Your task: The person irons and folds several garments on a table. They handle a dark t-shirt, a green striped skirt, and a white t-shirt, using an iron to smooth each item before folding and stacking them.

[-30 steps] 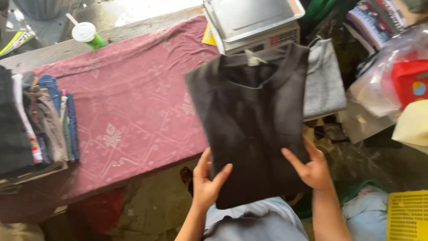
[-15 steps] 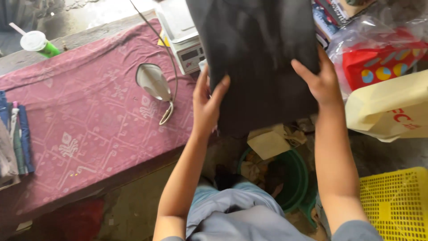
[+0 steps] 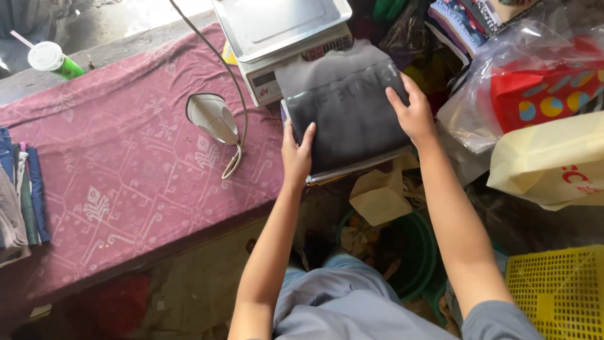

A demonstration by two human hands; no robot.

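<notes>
A folded dark grey garment (image 3: 343,107) lies on a small stack at the right end of the table, in front of a white weighing scale (image 3: 280,38). My left hand (image 3: 297,154) presses flat on its near left corner. My right hand (image 3: 412,113) rests on its right edge, fingers spread over the cloth. Both hands touch the garment and neither lifts it. A white clothes iron (image 3: 212,118) stands on the maroon patterned table cover (image 3: 119,170), left of my left hand, its cord running up toward the scale.
Folded clothes (image 3: 19,189) stack at the table's left edge. A green-and-white cup with a straw (image 3: 53,60) stands at the back left. Plastic bags (image 3: 541,94), a cream bag (image 3: 553,164) and a yellow crate (image 3: 557,293) crowd the right. A green bucket (image 3: 409,252) sits below.
The dark garment, held up and hanging before, is now folded and laid flat on the stack by the scale. My hands went from gripping its lower edge to pressing on top.
</notes>
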